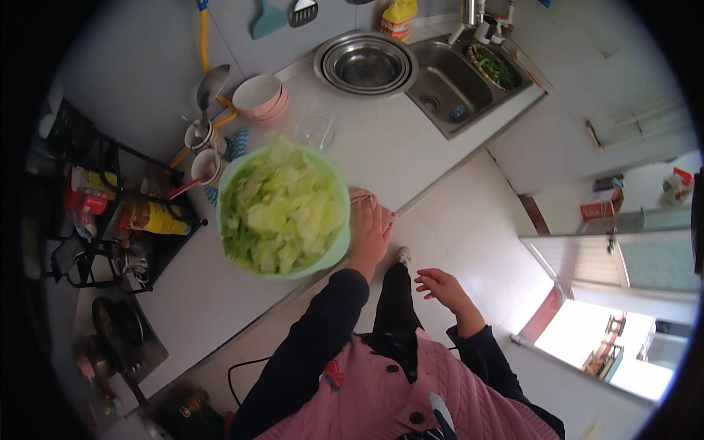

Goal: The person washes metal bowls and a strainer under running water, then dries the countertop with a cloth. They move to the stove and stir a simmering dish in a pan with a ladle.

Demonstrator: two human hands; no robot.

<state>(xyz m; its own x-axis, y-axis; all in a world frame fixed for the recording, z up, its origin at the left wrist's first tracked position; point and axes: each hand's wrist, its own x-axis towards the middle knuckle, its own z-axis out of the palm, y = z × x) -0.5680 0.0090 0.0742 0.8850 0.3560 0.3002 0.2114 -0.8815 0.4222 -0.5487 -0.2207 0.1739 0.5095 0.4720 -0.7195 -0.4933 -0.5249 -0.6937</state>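
My left hand [369,234] lies on a pink cloth [391,219] at the front edge of the white countertop [379,154]; whether its fingers grip the cloth is not plain. Directly left of it stands a pale green basin [334,254] heaped with torn lettuce leaves [286,212]. Over the floor, off the counter, my right hand [443,289] hangs with fingers slightly bent and apart, holding nothing. Behind the basin is a clear glass bowl [316,129], with a stack of pink bowls [261,98] further back by the wall.
Nested steel basins [366,63] sit beside the sink [454,82], which has a basket of green leaves [493,67] at its far side. A black rack [159,247] with bottles and jars stands left. A ladle [212,88] rises from a cup. A pan [118,324] rests at lower left.
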